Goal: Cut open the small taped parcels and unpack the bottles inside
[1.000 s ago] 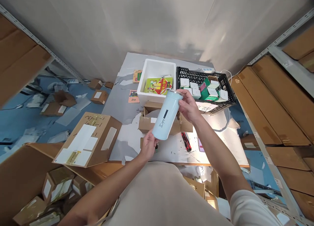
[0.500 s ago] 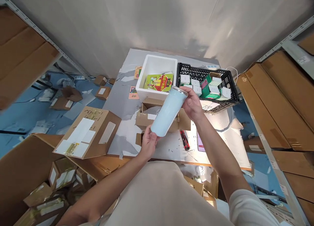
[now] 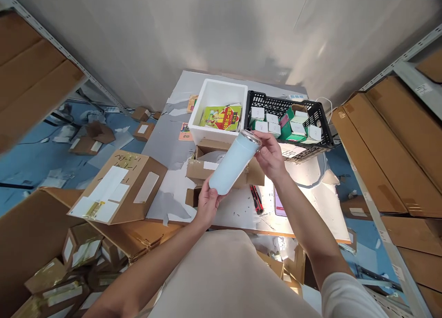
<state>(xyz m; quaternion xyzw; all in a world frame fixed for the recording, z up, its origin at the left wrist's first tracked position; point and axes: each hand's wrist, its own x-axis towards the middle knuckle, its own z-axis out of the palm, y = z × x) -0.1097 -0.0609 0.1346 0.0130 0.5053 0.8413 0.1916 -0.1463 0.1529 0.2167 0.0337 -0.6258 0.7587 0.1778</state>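
Observation:
A light blue tumbler [image 3: 233, 163] with a silver-rimmed top is held tilted above the table, its top toward the upper right. My left hand [image 3: 207, 203] grips its lower end. At the rimmed top, the fingers and thumb of my right hand [image 3: 271, 156] close around the edge. Under the tumbler stands an opened cardboard box [image 3: 198, 171] with pale wrapping inside, partly hidden by the tumbler. A red and black utility knife [image 3: 256, 199] lies to the right of this box, and beside it a phone [image 3: 279, 205] is partly covered by my right forearm.
Behind the box, a white foam box [image 3: 203, 132] holds colourful booklets [image 3: 221, 117]. A black crate [image 3: 271, 101] with green and white boxes stands beside it. A taped carton [image 3: 138, 189] sits at the left, above a large carton of small boxes. Shelves with cartons flank both sides.
The tumbler and both hands are slightly lower in view, with the tumbler still held at both ends. The whole scene has shifted slightly left.

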